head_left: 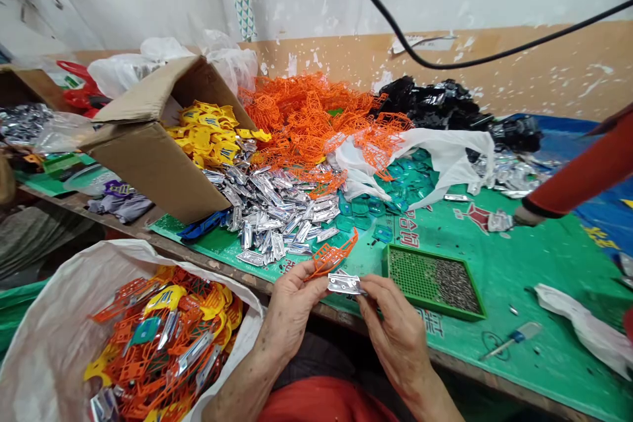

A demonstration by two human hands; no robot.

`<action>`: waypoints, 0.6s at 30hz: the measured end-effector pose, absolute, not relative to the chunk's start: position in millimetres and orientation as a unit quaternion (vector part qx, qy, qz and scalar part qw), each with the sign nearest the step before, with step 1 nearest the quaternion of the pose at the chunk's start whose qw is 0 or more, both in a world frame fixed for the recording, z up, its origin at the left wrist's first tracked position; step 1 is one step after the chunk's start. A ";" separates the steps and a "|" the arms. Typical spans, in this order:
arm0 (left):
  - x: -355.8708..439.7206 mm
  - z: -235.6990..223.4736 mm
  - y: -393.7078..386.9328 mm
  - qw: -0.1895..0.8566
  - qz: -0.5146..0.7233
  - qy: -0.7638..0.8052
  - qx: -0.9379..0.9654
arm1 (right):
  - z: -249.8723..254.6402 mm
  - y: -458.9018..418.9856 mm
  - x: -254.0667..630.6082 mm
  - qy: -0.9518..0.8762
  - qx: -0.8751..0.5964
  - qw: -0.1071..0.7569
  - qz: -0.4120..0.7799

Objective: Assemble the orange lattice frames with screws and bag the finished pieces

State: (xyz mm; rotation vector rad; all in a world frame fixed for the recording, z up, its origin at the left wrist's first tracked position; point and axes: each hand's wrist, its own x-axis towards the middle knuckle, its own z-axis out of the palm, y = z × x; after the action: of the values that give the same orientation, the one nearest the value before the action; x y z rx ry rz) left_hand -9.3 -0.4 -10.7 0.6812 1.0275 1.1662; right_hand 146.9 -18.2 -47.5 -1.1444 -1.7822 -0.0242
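White sack at lower left, heaped with mixed orange, yellow, teal and silver pieces. Cardboard box lying tipped on the bench, yellow pieces piled at its mouth. Green tray on the green mat, holding small dark bits, too small to tell. Left hand gripping an orange lattice above the bench edge, long axis slanting up and right. Right hand pinching a silver plate, long axis nearly level, just below the lattice, between both hands. At far right, a co-worker's red sleeve and hand, apart from both.
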 end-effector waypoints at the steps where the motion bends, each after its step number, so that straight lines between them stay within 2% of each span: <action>1: -9.5 -11.5 -0.6 0.661 0.515 0.454 0.302 | -48.3 -18.4 146.8 -0.734 -0.471 0.490 -0.011; 7: -9.8 -9.5 1.3 0.660 0.519 0.452 0.301 | -44.9 -15.6 148.8 -0.739 -0.465 0.486 -0.010; 18: -3.5 -5.9 16.0 0.645 0.527 0.450 0.322 | -32.9 -10.1 160.3 -0.769 -0.491 0.405 -0.063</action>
State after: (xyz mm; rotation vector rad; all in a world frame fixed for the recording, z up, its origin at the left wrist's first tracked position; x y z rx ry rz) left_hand -3.5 16.0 -5.9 0.7328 1.0239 1.1985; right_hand 160.3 -10.1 -32.9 -1.2399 -1.9400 -0.1597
